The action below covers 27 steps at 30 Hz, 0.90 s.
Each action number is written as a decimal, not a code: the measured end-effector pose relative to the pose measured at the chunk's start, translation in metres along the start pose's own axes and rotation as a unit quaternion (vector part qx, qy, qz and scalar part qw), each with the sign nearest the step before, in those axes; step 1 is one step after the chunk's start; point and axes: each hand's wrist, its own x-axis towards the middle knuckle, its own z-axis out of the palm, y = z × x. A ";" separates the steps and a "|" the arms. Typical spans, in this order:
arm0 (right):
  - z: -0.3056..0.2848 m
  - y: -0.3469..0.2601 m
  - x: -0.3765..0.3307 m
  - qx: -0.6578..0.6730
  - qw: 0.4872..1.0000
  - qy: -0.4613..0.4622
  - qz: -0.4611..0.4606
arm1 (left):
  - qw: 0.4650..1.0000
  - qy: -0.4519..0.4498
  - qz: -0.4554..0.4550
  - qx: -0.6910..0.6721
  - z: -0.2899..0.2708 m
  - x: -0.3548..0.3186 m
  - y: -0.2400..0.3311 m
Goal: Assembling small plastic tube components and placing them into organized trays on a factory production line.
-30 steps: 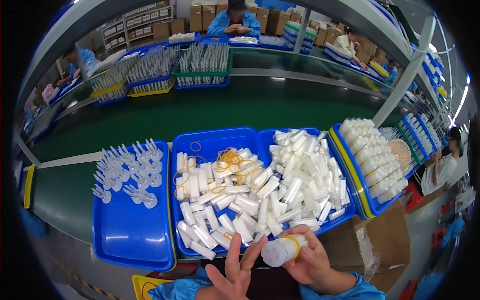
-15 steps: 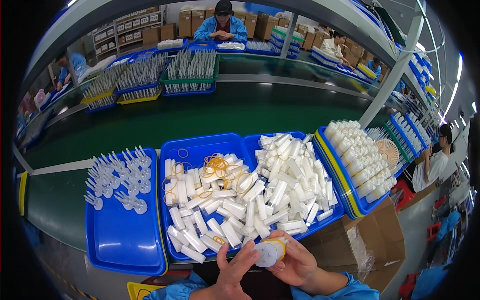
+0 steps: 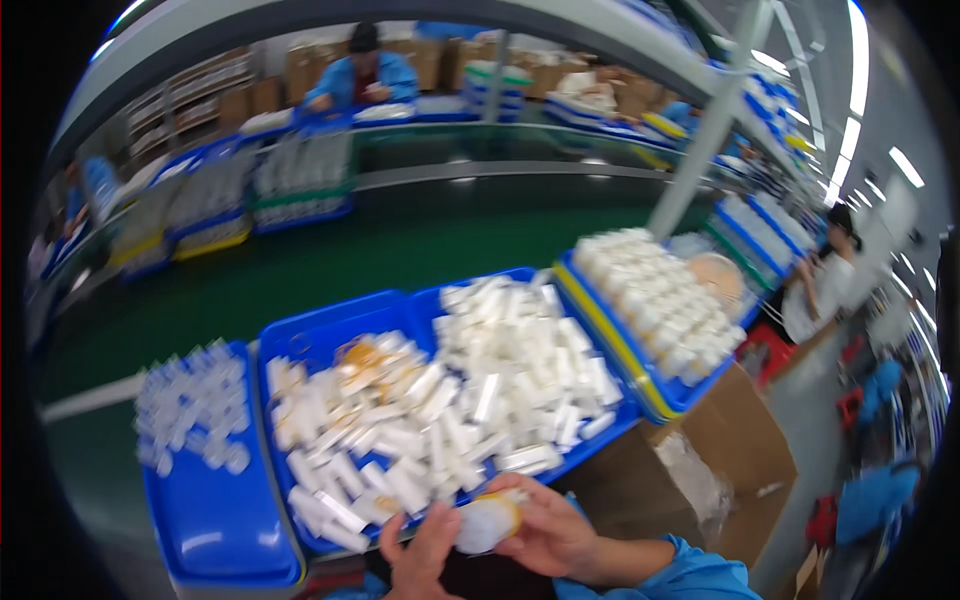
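Note:
In my right hand (image 3: pixel 555 532) is a small bundle with a pale round disc base (image 3: pixel 487 526) facing me and a yellow band around it behind the disc. The right fingers wrap its far and right sides. My left hand (image 3: pixel 422 555) is at the disc's left edge, fingers stretched and apart; blur hides whether a fingertip touches it. Just beyond my hands, a blue tray (image 3: pixel 292 335) holds many white wrapped packets (image 3: pixel 400 485) and a heap of yellow rubber bands (image 3: pixel 363 362). More white packets (image 3: pixel 520 345) fill the adjoining blue tray (image 3: pixel 628 412).
On the left, a blue tray (image 3: pixel 215 545) carries clear stemmed pieces (image 3: pixel 195 410). Stacked trays (image 3: pixel 655 400) at right hold rows of white bundles (image 3: pixel 655 300). An open cardboard box (image 3: pixel 745 430) stands below them. Across the green belt (image 3: pixel 400 230) a person (image 3: pixel 362 75) works.
The whole view has swung and blurred, so the trays appear shifted left. My right hand still holds the bundle, and my left hand stays beside the disc.

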 end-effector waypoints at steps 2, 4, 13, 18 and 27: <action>0.001 -0.001 0.000 -0.037 0.999 0.006 -0.024 | 0.999 0.031 0.006 -0.043 0.014 -0.010 -0.002; 0.001 -0.012 -0.005 -0.106 0.993 0.001 -0.047 | 0.991 0.050 0.060 -0.111 0.017 -0.009 -0.001; -0.022 -0.159 -0.077 -0.632 0.422 0.266 -0.593 | 0.997 0.039 0.050 -0.041 -0.029 -0.019 -0.014; -0.056 -0.191 -0.081 -0.688 0.376 0.384 -0.487 | 0.995 0.069 0.001 0.077 -0.058 -0.027 -0.021; -0.057 -0.208 -0.064 -0.792 0.344 0.391 -0.317 | 0.960 0.131 -0.093 0.228 -0.091 -0.038 -0.027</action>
